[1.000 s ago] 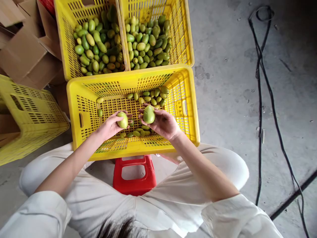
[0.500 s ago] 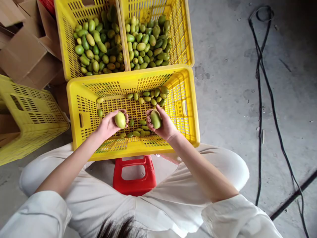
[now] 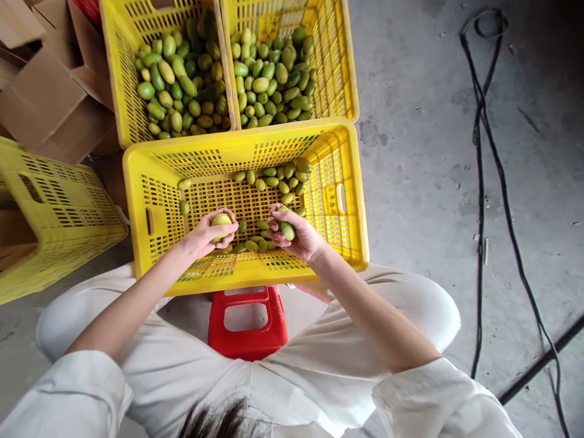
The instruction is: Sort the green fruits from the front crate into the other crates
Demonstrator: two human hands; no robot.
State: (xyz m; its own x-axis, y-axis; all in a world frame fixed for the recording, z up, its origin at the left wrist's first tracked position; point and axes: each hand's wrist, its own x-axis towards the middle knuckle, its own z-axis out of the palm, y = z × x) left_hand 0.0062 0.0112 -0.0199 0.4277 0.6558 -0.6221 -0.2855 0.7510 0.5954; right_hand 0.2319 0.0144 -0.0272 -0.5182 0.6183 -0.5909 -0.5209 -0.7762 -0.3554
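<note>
Over the near yellow plastic crate, my left hand is closed around a yellow-green oval fruit, its thumb across the front. My right hand grips a darker green oval fruit, and its thumb lies along the top. A gap separates the two hands. Below them on the crate floor are smaller green fruits: a cluster near the far right corner, a row by the near wall and two by the left side. Fingers partly hide both held fruits.
Two yellow crates of green fruit, one at left and one at right, adjoin the far side. Another crate and cardboard boxes stand left. A red stool is between my legs; black cables lie right.
Both hands have turned and their fingers and thumbs have wrapped further over the fruits, which lay more exposed in the palms before. A yellowish fruit beyond my right hand is now uncovered.
</note>
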